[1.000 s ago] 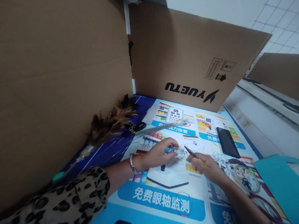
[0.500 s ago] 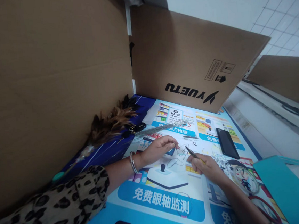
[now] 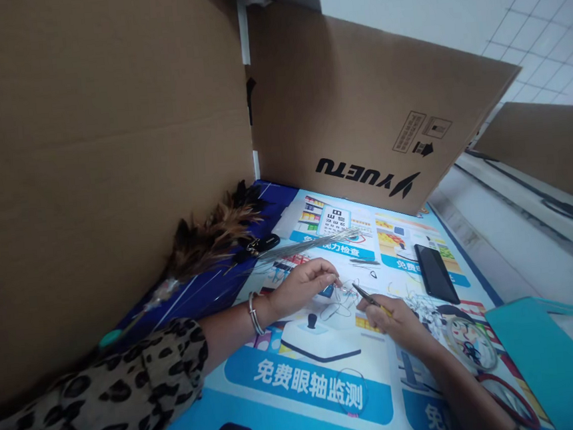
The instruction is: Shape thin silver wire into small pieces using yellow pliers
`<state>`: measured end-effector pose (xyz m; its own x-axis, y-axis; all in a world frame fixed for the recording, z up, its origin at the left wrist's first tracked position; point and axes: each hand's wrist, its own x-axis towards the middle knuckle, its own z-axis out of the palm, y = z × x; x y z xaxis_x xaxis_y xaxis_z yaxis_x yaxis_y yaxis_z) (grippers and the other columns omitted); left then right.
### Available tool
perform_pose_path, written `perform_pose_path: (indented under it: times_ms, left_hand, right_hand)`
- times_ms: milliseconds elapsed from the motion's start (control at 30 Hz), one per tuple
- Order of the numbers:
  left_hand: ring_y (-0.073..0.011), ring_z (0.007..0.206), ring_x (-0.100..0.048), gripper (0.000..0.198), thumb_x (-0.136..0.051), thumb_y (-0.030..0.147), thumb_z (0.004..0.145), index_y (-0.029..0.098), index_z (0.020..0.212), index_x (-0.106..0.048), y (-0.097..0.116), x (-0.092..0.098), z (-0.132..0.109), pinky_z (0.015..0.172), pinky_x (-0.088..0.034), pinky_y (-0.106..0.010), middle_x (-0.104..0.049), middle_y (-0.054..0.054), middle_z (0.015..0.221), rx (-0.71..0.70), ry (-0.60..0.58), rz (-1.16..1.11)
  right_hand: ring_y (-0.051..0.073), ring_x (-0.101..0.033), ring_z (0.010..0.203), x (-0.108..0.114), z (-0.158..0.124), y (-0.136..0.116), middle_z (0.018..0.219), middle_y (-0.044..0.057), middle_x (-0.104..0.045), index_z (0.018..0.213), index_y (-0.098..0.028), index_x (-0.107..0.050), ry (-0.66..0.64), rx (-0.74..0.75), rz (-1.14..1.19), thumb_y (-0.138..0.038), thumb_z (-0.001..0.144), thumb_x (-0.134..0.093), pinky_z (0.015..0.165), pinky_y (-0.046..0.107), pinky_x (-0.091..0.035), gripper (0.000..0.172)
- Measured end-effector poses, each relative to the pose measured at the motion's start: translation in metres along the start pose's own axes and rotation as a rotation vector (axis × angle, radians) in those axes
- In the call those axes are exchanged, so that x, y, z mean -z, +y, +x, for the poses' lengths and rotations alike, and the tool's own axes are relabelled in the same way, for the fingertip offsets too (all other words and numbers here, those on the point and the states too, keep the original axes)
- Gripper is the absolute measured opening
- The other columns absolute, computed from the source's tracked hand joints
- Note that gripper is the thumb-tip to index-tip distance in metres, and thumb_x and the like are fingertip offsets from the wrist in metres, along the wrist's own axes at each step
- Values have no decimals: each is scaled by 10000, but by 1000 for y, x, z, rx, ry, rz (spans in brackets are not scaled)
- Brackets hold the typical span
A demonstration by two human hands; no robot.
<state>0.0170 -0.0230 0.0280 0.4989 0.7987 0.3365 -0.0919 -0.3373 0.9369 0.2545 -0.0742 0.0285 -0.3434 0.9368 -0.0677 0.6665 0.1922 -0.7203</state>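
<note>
My left hand (image 3: 307,285) is closed in a pinch above the printed sheet (image 3: 321,329), at the end of a loose, bent tangle of thin wire (image 3: 342,298). My right hand (image 3: 394,318) grips a small pair of pliers (image 3: 365,294) with a dark pointed nose and yellow handles. The nose points up and left toward the wire, just right of my left fingertips. Whether the jaws touch the wire is too small to tell.
A bundle of straight wires (image 3: 313,242) lies behind my hands. At right are a black phone (image 3: 436,273), a clear round dish (image 3: 471,345), a red ring (image 3: 520,398) and a teal folder (image 3: 540,360). A feather duster (image 3: 212,231) lies along the left cardboard wall (image 3: 108,123); another cardboard panel (image 3: 357,102) stands behind.
The pliers' nose has shifted slightly left, closer to my left fingertips. My left hand has barely moved and still pinches at the wire.
</note>
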Motion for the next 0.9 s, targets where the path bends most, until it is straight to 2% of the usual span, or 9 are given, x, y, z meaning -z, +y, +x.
perform_pose_path:
  times_ms: [233, 367, 533, 767, 900]
  left_hand:
    - [-166, 902, -538, 171, -507, 241, 804, 125, 909, -576, 2, 3, -4, 825, -412, -307, -583, -78, 937, -39, -21, -73]
    - [-168, 910, -541, 163, -482, 251, 819, 126, 865, -576, 1, 3, -4, 837, -411, -323, -591, -86, 953, -41, -50, -93]
    - [-153, 871, -553, 99, -553, 224, 770, 126, 777, -552, -2, -1, -3, 817, -421, -311, -598, -75, 911, -20, -12, -24]
    - [-138, 825, -532, 149, -604, 217, 725, 137, 840, -551, -2, -1, -2, 765, -427, -280, -569, -50, 878, -53, -2, 142]
    - [-132, 799, -518, 104, -576, 181, 730, 142, 824, -553, -2, -2, -3, 754, -426, -272, -556, -35, 842, -82, 5, 225]
  right_hand:
    - [95, -489, 563, -3, -1, 3, 628, -13, -536, 937, -175, -599, 29, -33, 45, -445, 847, -364, 552, 207, -393, 369]
    - [92, -478, 538, -3, -1, 3, 620, -14, -530, 935, -173, -600, 36, -54, 59, -450, 847, -357, 528, 206, -388, 379]
    - [97, -487, 564, -2, -1, 2, 632, -10, -542, 935, -174, -604, 30, -41, 42, -445, 842, -374, 553, 208, -395, 368]
    - [101, -507, 598, -3, 0, 3, 682, -5, -576, 932, -181, -605, 33, -17, 21, -449, 837, -382, 576, 208, -396, 361]
    - [111, -524, 639, -3, 0, -1, 715, -1, -594, 910, -186, -609, 27, 26, -23, -454, 832, -383, 608, 212, -400, 359]
